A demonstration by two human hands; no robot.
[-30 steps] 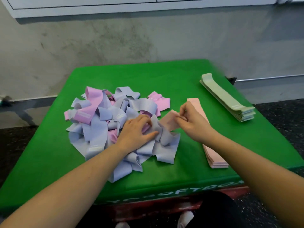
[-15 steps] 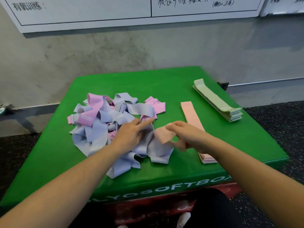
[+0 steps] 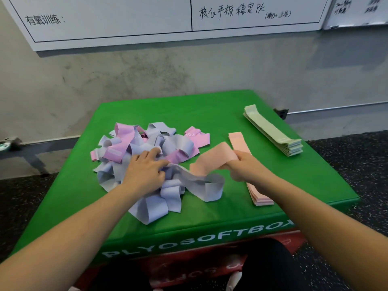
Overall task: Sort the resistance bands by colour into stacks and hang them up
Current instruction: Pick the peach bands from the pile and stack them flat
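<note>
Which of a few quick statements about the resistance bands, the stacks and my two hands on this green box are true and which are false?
1. The right hand grips a peach-pink flat elastic band. True.
2. The neat stack of pale green bands lies nearest the left edge of the green soft plyo box. False: it lies near the far right corner.
3. The left hand rests on the loose pile of lilac and pink bands. True.
4. The stack of peach-pink bands hangs on a hook. False: it lies flat on the box.
5. A whiteboard with handwriting is on the wall. True.
</note>
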